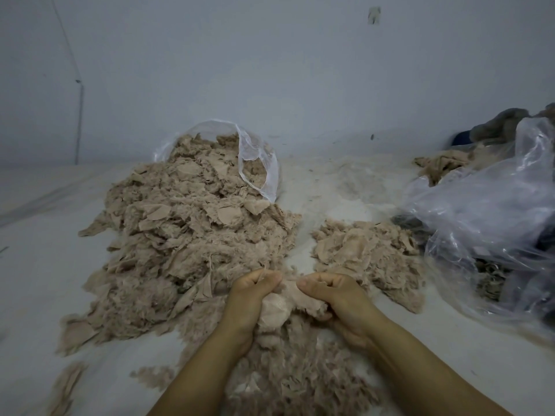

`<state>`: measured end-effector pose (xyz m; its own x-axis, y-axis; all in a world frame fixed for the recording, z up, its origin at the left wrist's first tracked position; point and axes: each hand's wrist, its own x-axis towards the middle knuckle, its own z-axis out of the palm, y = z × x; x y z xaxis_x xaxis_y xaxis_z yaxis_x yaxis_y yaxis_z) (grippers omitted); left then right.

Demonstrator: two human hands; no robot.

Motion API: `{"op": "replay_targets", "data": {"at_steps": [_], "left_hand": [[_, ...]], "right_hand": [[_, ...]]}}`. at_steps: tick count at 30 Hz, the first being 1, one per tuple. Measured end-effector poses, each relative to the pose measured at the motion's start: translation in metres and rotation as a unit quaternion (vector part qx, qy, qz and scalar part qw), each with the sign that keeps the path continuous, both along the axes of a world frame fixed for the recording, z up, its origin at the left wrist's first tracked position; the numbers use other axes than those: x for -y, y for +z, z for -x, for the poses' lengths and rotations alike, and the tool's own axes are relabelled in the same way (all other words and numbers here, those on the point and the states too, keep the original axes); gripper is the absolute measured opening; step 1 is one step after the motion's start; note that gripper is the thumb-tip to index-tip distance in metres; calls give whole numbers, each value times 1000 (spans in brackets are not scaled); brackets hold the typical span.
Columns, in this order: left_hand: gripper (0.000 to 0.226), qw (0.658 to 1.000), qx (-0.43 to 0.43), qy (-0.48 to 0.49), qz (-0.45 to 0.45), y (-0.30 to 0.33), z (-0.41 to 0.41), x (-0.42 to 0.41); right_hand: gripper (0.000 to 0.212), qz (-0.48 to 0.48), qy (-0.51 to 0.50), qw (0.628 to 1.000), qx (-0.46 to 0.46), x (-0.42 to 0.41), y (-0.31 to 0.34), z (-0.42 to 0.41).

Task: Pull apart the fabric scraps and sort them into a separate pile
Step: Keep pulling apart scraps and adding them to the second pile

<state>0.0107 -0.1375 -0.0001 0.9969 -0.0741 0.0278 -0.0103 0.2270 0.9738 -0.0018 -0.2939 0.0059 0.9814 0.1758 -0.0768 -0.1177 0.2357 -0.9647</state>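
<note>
A big heap of beige fuzzy fabric scraps (pixel 186 235) spills from a clear plastic bag (pixel 258 163) at centre left. A smaller separate pile of scraps (pixel 369 259) lies to its right. Between the two piles, low in the view, my left hand (pixel 252 298) and my right hand (pixel 333 298) both grip one beige scrap (pixel 279 307), fingers curled and thumbs pressed close together on its top edge. More loose scraps (pixel 300 376) lie under my forearms.
A crumpled clear plastic bag (pixel 486 223) with dark stuff under it sits at the right. Behind it lie grey cloth (pixel 498 124) and more beige fabric (pixel 441 166). The pale floor meets a plain wall (pixel 270 70) at the back.
</note>
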Motion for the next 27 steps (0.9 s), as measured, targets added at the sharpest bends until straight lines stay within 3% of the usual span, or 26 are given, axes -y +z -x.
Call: {"op": "replay_targets", "data": {"at_steps": [7,13,16,18,19,20,24,27], "left_hand": [[21,1000,-13,26,8,0,-2,3],[26,998,0,59,-20,1,-2,5],[22,995,13,92,-26,2,-4,-2],[20,995,36,81,-42,3,-3,0],[24,995,49,75,-52,3,-2,2],[30,994,62,71,-63,2,-1,4],[25,988,121,50,-82,2,5,9],[23,982,140,85,-92,4,3,7]], "right_hand": [[14,5,-65,998,18,3,3,-3],[18,94,-189,975,73,12,5,-5],[6,245,-301,915,112,33,10,-10],[28,371,-328,858,136,38,9,-10],[31,390,-330,845,157,34,10,-8],[27,381,-306,853,184,27,11,-5],[10,272,-61,937,209,-11,1,7],[22,174,-103,955,215,-13,-1,4]]}}
